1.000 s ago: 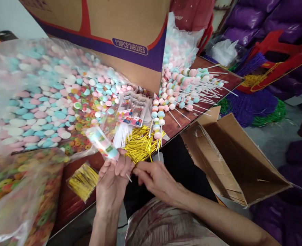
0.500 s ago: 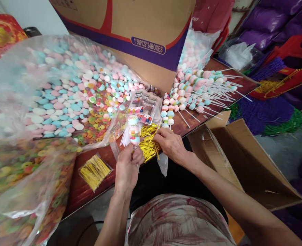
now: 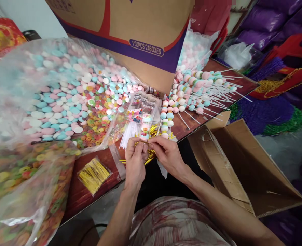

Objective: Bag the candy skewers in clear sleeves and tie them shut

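Observation:
My left hand (image 3: 136, 167) is closed around the lower end of a bagged marshmallow skewer (image 3: 145, 129), which points away from me. Its clear wrapper covers pastel marshmallows and gummy rings. Beside it, my right hand (image 3: 169, 154) pinches a thin gold twist tie (image 3: 142, 141) across the gathered neck of the wrapper, fingertips nearly meeting those of the left. Under the hands lies a loose heap of gold twist ties (image 3: 151, 158), partly hidden. White sticks (image 3: 129, 134) and printed clear bags (image 3: 151, 104) lie just beyond.
A big bag of marshmallows (image 3: 56, 109) and gummy rings (image 3: 97, 128) spreads leftward, with another ring bag (image 3: 25, 191) nearer. A packet of ties (image 3: 94, 175) lies on the table. Finished-looking skewers (image 3: 199, 89) pile at right. A large carton (image 3: 140, 20) stands behind; an open box (image 3: 253, 171) sits right.
My right hand has left the heap of twist ties with one tie and come over to the left. The bagged skewer and left hand have shifted right, so both hands now meet.

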`<state>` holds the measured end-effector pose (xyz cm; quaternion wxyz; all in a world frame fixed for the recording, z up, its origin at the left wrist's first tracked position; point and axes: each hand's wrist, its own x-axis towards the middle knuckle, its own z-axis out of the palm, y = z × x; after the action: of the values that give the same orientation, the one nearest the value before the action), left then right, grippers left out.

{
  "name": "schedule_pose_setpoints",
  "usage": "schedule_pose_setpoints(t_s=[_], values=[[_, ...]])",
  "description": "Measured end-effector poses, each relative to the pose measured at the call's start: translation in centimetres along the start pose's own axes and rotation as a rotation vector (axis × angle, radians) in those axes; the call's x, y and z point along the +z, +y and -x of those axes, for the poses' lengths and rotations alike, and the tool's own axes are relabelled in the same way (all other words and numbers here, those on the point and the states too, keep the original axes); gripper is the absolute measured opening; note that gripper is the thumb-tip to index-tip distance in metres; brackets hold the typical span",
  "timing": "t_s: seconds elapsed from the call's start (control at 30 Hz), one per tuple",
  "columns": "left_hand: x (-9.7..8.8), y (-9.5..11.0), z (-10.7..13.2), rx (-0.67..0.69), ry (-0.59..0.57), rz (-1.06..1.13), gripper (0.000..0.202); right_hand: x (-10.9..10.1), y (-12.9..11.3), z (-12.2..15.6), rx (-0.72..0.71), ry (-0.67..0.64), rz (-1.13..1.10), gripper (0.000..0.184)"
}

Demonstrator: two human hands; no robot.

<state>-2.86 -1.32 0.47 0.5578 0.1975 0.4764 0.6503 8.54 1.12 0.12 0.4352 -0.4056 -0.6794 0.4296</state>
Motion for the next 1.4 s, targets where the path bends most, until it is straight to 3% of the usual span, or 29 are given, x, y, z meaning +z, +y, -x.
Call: schedule_pose_setpoints(t_s=[0.17,0.33,0.53,0.73,1.03,1.13,1.27,1.33,1.4], values=[[0.4,-1.1,0.1,0.126,-0.065,-0.228,0.009,-1.0,0.2,0.2,0.177,0.055,-0.068,0.014],[0.8,-1.3,0.7,0.249,-0.127,-0.460,0.007,-1.6,0.2,-0.2,0.378,0.105,-0.313,0.023],[1.2,-1.6,0.5,0.208,-0.148,-0.307,0.019,-1.8,0.3,-0.1,0.336,0.125,-0.185,0.022],[1.9,-1.6,-0.2,0.000,-0.140,-0.015,0.029,-3.0,0.4,0.4,0.319,0.107,-0.268,0.019],[2.9,-1.9,0.1,0.025,-0.176,-0.054,0.031,-2.9,0.4,0.1,0.362,0.147,-0.378,0.023],[3.1,-1.3,0.0,-0.107,-0.208,0.052,0.029,-3.0,0.6,0.3,0.378,0.136,-0.448,0.025],[2.9,0.3,-0.1,-0.477,-0.298,0.284,0.023,-3.8,0.6,0.5,0.319,0.050,-0.557,0.027],[2.7,1.0,0.0,-0.626,-0.354,0.341,0.022,-4.6,0.2,0.5,0.274,-0.034,-0.533,0.025],[2.7,1.3,0.1,-0.680,-0.408,0.318,0.022,-5.4,-0.4,0.4,0.222,-0.110,-0.448,0.022]])
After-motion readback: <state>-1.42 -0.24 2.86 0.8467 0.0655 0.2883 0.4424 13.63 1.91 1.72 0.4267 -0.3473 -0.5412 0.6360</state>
